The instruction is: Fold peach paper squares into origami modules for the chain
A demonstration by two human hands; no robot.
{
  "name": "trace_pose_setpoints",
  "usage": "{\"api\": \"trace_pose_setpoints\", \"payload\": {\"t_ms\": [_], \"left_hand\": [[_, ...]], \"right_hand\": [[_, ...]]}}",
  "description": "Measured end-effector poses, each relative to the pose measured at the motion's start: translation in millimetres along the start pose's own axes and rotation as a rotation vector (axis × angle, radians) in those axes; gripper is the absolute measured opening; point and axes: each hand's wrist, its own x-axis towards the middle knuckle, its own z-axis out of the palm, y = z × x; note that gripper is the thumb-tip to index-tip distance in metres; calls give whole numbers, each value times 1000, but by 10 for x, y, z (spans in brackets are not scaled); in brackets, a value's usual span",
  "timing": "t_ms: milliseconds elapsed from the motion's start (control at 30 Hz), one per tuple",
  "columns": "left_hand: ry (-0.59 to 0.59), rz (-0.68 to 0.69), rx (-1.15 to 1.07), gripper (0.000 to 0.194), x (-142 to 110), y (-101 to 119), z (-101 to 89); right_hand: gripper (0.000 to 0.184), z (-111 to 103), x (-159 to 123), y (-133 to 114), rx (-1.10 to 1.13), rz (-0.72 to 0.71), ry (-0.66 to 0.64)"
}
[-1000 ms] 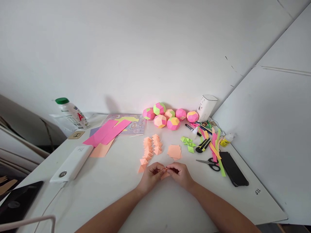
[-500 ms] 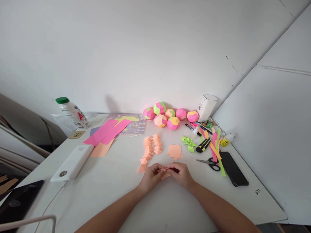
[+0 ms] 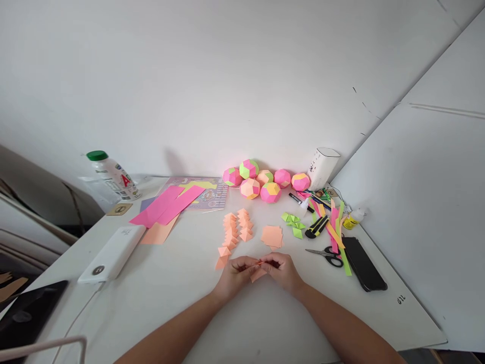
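Between the fingertips of my left hand (image 3: 237,277) and my right hand (image 3: 282,273) is a small piece of orange paper (image 3: 258,274), pinched from both sides. My fingers hide much of it, so its folds are hard to make out. Just beyond my hands lies a stack of orange paper squares (image 3: 272,236). To its left stand two rows of folded orange paper pieces (image 3: 231,232), the nearest one close to my left hand. A cluster of folded green paper pieces (image 3: 294,224) rests to the right of the stack.
Several paper balls (image 3: 271,192) sit against the wall. On the right are scissors (image 3: 329,257), a box cutter (image 3: 317,227), paper strips (image 3: 335,230), a glue bottle (image 3: 353,218) and a phone (image 3: 364,264). Pink sheets (image 3: 166,206), a power bank (image 3: 112,254) and a bottle (image 3: 113,177) occupy the left.
Both hands stay almost in place, still pinching the orange paper. Only the fingers and the paper between them have shifted slightly.
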Motion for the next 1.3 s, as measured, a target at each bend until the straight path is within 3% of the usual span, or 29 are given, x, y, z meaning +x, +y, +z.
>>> {"api": "trace_pose_setpoints", "payload": {"t_ms": [267, 467, 600, 1300], "left_hand": [[-12, 16, 115, 18, -8, -24, -4], [21, 237, 272, 16, -13, -65, -8], [31, 303, 384, 16, -38, -57, -6], [5, 225, 384, 24, -77, -3, -2]], "right_hand": [[10, -7, -17, -33, -70, -68, -19], [10, -3, -32, -70, -115, -149, -30], [10, 8, -49, -88, -104, -166, -63], [12, -24, -69, -86, -208, -174, -227]]}}
